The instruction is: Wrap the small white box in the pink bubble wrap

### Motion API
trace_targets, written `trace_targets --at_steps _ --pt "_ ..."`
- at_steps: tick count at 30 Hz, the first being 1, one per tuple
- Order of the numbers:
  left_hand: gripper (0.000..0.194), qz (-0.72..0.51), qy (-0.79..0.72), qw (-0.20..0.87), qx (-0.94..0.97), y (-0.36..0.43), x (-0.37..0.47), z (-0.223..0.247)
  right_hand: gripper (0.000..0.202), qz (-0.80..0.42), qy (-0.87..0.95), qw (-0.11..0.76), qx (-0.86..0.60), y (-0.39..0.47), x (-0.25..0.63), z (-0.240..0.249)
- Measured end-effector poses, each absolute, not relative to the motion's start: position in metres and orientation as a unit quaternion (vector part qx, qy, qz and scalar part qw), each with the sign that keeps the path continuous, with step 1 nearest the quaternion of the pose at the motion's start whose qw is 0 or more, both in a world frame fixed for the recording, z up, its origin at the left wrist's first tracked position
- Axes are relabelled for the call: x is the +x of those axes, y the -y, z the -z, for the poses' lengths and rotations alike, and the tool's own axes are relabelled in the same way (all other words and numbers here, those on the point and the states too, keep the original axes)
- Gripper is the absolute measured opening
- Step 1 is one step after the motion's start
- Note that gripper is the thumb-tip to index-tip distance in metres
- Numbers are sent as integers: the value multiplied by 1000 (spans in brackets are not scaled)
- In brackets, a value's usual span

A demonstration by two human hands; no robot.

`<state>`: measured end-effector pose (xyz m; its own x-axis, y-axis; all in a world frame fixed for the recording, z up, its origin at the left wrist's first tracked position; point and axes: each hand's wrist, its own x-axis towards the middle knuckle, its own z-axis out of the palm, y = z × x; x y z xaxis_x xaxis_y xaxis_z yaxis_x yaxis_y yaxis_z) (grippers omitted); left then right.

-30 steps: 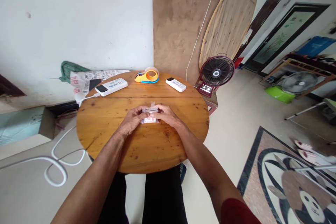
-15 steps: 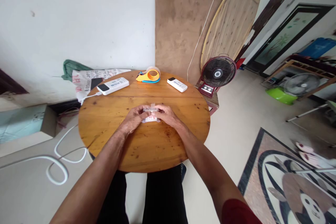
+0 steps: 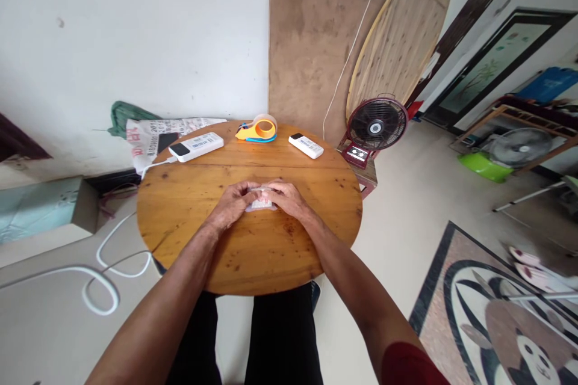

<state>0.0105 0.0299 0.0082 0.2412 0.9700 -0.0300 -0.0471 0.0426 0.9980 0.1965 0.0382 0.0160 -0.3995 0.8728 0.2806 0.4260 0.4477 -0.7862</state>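
On the round wooden table [image 3: 180, 210], both my hands close on a small bubble-wrapped packet [image 3: 261, 203], pale and partly see-through. My left hand [image 3: 235, 200] grips its left side, thumb laid across the top. From the right, my right hand [image 3: 285, 197] holds the other side, its thumb pressing near the packet's middle. Fingers cover the far edge, and what the wrap contains cannot be made out. Beyond the hands stands a yellow and blue tape dispenser [image 3: 258, 129] with a roll of clear tape.
A white device with a dark screen [image 3: 198, 147] and a plugged-in cable lies at the back left. A smaller similar white device [image 3: 306, 145] is at the back right. Past the table's right edge, a dark red fan [image 3: 377, 123] stands on a stool.
A clear flap that stuck up at the packet's far edge no longer shows; it appears folded down under the fingers. Both hands stay at the same place.
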Motion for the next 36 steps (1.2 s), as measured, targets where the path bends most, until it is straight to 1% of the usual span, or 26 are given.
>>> trace_targets --at_steps 6,9,14,17,21,29,36 --pt "57 -448 -400 552 579 -26 11 -12 27 -244 797 361 -418 -32 189 -18" --pt "62 -443 -408 554 575 -25 10 -13 26 -226 802 373 -408 -31 187 -16" --pt "68 -438 -404 581 555 -26 10 -12 22 -225 803 388 -393 -32 186 -14" --pt "67 -437 -407 586 548 -25 12 -14 20 -221 798 396 -396 -33 187 -13" --pt "67 -438 -415 580 548 -25 12 -14 21 -229 796 397 -394 -34 187 -12" --pt "62 -439 -372 613 541 -26 12 -11 21 -249 779 418 -395 -33 185 -13" --pt "63 -437 -365 624 536 -23 13 -16 21 -241 774 431 -396 -34 183 -12"
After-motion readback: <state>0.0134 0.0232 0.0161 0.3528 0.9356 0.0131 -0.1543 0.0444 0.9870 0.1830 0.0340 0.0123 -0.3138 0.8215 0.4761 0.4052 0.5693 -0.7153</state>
